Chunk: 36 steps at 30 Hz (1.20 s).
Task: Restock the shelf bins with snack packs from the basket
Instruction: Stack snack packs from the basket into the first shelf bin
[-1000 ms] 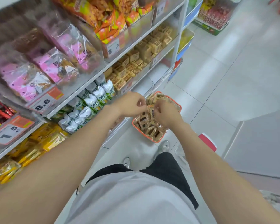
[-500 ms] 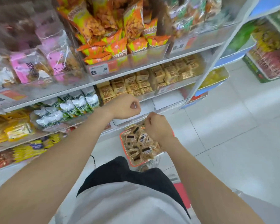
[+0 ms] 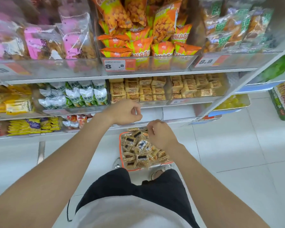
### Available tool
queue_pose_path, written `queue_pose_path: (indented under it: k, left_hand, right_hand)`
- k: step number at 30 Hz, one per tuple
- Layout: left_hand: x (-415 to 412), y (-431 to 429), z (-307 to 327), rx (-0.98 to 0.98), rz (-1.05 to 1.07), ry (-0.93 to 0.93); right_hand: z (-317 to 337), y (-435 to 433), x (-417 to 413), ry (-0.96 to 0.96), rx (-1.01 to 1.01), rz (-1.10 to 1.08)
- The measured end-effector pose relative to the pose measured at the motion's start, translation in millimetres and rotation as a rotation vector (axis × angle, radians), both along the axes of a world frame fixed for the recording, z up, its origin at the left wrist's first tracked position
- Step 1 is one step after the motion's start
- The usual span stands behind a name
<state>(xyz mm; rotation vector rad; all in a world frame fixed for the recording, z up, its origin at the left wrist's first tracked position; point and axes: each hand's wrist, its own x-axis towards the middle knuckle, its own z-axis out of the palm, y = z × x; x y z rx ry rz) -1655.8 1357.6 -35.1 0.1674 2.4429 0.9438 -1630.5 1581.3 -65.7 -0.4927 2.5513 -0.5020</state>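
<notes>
- So, your left hand (image 3: 124, 112) is curled into a loose fist just in front of the shelf edge (image 3: 171, 112). I can't tell if anything's inside it.
- Your right hand (image 3: 162, 137) sits at about 4 o'clock from the left one, with its fingers curled down over the basket (image 3: 121, 145). The back of the hand faces you, so whatever's under it is hidden.
- That basket is on the floor (image 3: 229, 145) at 6 o'clock from mid-view, heaped with clear-wrapped snack packs (image 3: 138, 152).
- At 12 o'clock from your left hand, the shelf bin (image 3: 155, 102) has tan packs (image 3: 132, 89) stacked in rows.
</notes>
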Motion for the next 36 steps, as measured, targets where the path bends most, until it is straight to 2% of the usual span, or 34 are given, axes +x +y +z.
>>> queue_pose_path:
  k: [4,7,15,21,26,33,36]
  left_hand:
    - [1,-2,-26,-0.034,0.134,0.036]
    - [2,-1,-64,-0.039,0.212,0.069]
    - [20,-2,-243,0.005,0.386,0.117]
    - [25,21,-382,-0.053,0.334,0.151]
    - [5,48,-462,-0.14,0.224,0.131]
    - [-15,78,-494,-0.353,-0.046,-0.019]
    - [-13,96,-488,-0.496,-0.111,-0.02]
  right_hand:
    - [-22,9,-22,0.033,0.009,0.145]
    - [-61,24,-37,0.051,-0.001,0.208]
    - [-242,41,-62,0.096,-0.003,0.406]
    - [-387,28,-69,0.108,0.029,0.663]
    - [-468,21,-76,0.2,0.03,0.891]
    - [-496,32,-59,0.196,-0.072,0.938]
    - [-487,45,-49,0.14,0.019,1.024]
